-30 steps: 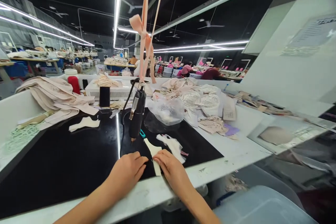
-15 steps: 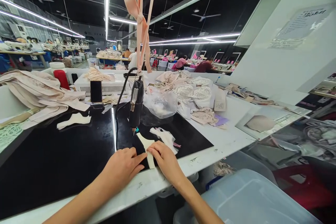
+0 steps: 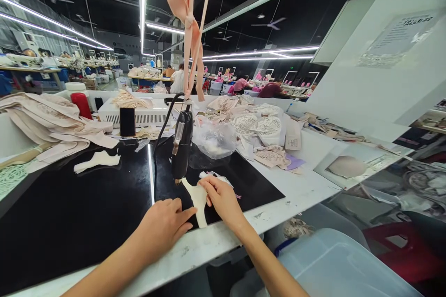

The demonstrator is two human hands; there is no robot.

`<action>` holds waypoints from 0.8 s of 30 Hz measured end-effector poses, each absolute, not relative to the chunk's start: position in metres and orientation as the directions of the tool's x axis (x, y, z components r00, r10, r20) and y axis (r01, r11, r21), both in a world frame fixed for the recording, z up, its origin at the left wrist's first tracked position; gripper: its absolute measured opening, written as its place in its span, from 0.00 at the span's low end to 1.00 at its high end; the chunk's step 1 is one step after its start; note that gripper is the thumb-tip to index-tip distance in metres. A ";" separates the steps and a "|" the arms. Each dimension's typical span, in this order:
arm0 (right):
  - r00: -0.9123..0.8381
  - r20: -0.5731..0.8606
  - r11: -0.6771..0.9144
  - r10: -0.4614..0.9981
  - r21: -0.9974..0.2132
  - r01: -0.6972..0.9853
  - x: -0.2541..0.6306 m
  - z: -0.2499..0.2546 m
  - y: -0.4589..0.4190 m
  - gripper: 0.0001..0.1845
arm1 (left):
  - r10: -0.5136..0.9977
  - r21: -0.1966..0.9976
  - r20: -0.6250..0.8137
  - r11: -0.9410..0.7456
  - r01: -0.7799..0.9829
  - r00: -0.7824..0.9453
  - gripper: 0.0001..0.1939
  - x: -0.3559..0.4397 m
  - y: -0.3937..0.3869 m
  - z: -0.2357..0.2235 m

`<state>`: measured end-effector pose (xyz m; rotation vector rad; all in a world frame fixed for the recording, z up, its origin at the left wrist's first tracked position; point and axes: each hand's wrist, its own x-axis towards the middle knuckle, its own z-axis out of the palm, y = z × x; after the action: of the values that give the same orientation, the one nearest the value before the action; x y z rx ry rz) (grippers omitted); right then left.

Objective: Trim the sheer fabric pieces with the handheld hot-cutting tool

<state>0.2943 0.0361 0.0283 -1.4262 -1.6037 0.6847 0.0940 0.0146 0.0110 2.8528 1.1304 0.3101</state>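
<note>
A cream fabric piece [image 3: 199, 199] with narrow ends and a wider middle lies flat near the front edge of the black board [image 3: 104, 213]. My right hand [image 3: 223, 202] has thumb and fingers pinched at its upper right edge. From the other side, my left hand [image 3: 165, 222] touches its left edge with the stretched index finger; the thumb is held apart. Just above the piece's far end hangs a black handheld tool [image 3: 181, 146], tied to peach straps [image 3: 190, 32]. Partly behind my right hand is a white fabric scrap [image 3: 223, 179].
Another cream piece [image 3: 97, 161] lies on the board's left. Behind are a phone [image 3: 127, 122], a clear plastic bag [image 3: 218, 139] and piled bra cups [image 3: 259, 123]. Beige fabric [image 3: 52, 120] is heaped at left. A plastic bin [image 3: 334, 260] stands below the table's right side.
My right hand has shifted up along the cream piece's edge, uncovering its wide middle. The left hand stays nearly in place. The hanging tool sits slightly lower in view.
</note>
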 end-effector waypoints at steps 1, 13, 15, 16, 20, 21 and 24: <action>0.030 0.230 0.190 0.973 -0.862 0.470 0.294 0.031 0.041 0.15 | 0.685 0.132 0.165 -0.728 0.673 0.709 0.17 0.094 0.015 0.011; 0.199 0.408 0.398 0.891 -0.913 0.087 0.293 0.068 0.088 0.22 | 0.703 0.198 0.154 -0.710 0.675 0.694 0.18 0.099 0.017 0.007; 0.213 0.457 0.456 0.864 -0.888 0.054 0.290 0.074 0.080 0.21 | 0.714 0.250 0.153 -0.697 0.672 0.683 0.18 0.100 0.017 0.007; 0.209 0.471 0.474 0.857 -0.880 0.039 0.287 0.075 0.074 0.20 | 0.720 0.287 0.155 -0.688 0.666 0.677 0.18 0.099 0.018 0.007; 0.135 0.471 0.478 0.872 -0.878 -0.025 0.277 0.074 0.045 0.22 | 0.746 0.499 0.173 -0.630 0.596 0.643 0.17 0.094 0.021 0.008; 0.105 0.463 0.469 0.880 -0.882 -0.039 0.275 0.072 0.037 0.22 | 0.756 0.564 0.175 -0.602 0.565 0.631 0.17 0.091 0.022 0.008; 0.021 0.437 0.437 0.899 -0.897 -0.062 0.267 0.063 0.019 0.22 | 0.802 0.761 0.152 -0.468 0.450 0.577 0.21 0.078 0.025 0.010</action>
<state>0.2670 0.0192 0.0629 -0.8288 -1.3378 0.8970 0.0783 0.0249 0.0096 2.1229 0.9935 0.6607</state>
